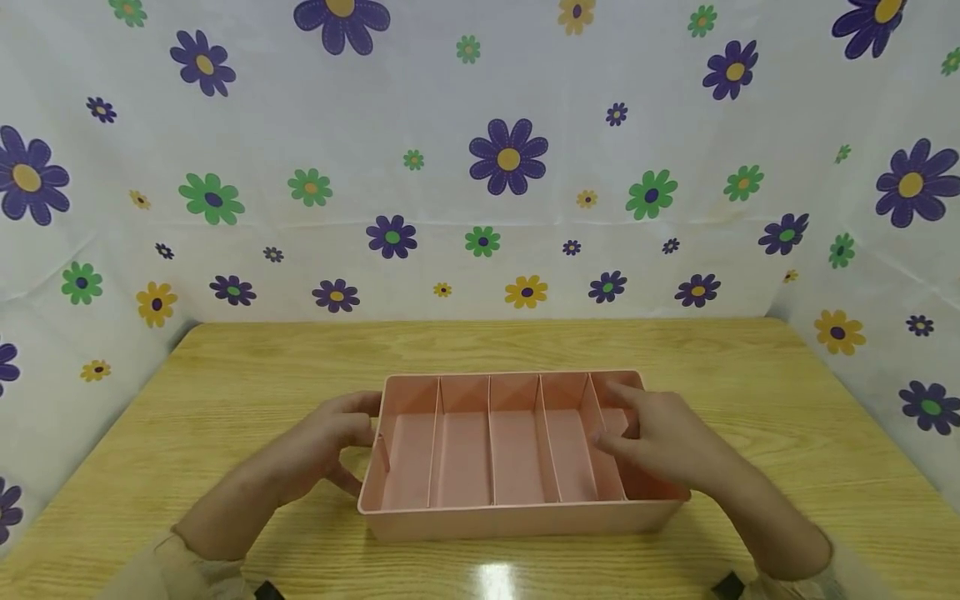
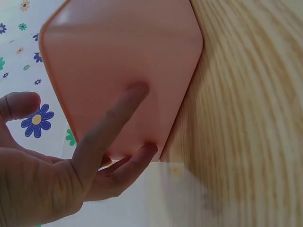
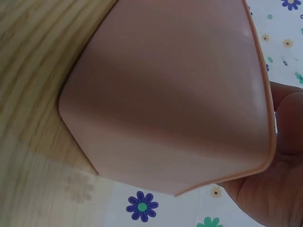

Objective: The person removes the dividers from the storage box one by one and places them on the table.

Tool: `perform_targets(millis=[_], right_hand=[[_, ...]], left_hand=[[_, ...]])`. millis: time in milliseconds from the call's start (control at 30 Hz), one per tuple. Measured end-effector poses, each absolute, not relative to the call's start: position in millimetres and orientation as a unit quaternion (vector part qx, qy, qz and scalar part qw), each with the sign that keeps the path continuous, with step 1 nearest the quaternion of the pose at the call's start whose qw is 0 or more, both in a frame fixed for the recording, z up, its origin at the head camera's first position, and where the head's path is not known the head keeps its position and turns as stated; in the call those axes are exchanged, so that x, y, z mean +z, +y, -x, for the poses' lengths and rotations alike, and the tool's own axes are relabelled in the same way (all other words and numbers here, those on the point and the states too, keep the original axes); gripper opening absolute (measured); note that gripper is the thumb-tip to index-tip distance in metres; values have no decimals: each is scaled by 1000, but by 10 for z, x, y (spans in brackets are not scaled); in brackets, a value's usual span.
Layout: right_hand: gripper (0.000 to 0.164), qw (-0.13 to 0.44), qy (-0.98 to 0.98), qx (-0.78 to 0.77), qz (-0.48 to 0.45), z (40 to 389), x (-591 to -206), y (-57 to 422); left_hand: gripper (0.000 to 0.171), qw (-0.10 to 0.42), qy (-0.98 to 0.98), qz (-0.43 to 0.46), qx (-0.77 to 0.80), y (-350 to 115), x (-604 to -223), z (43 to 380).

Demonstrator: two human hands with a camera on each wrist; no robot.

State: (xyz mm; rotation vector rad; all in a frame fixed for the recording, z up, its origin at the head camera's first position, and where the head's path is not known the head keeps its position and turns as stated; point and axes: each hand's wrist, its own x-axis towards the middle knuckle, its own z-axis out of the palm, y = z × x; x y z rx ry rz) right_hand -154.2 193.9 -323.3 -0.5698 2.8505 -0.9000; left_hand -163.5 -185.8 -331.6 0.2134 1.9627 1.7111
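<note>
Box (image 1: pixel 517 523) between worktop (image 1: pixel 480 346) side edges | left hand (image 1: pixel 326 446) touches box end, fingers spread | right hand (image 1: pixel 663 433) over divider (image 1: pixel 604 482), grip unclear | uneven push could skew box

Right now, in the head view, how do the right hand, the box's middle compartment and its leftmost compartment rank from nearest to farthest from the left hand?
1. Leftmost compartment, just right of the left hand.
2. Middle compartment, halfway along the pink box.
3. Right hand, over the box's right end.
</note>
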Motion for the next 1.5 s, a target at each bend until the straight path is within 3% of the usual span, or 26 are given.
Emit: perform_targets(millis=[200, 433, 667, 1500], right_hand=[[75, 47, 931, -299, 206, 1562, -3308, 1903], [63, 47, 931, -293, 213, 1553, -3355, 1875], [69, 9, 946, -239, 217, 1540, -3396, 1842], [68, -21, 948, -255, 191, 1528, -3382, 1823]], left_hand=[[62, 266, 724, -77, 632, -1866, -3338, 1650], [63, 260, 724, -76, 634, -1889, -3397, 1669], [64, 260, 724, -85, 633, -1915, -3408, 1685], [65, 255, 729, -86, 629, -1914, -3388, 1673]])
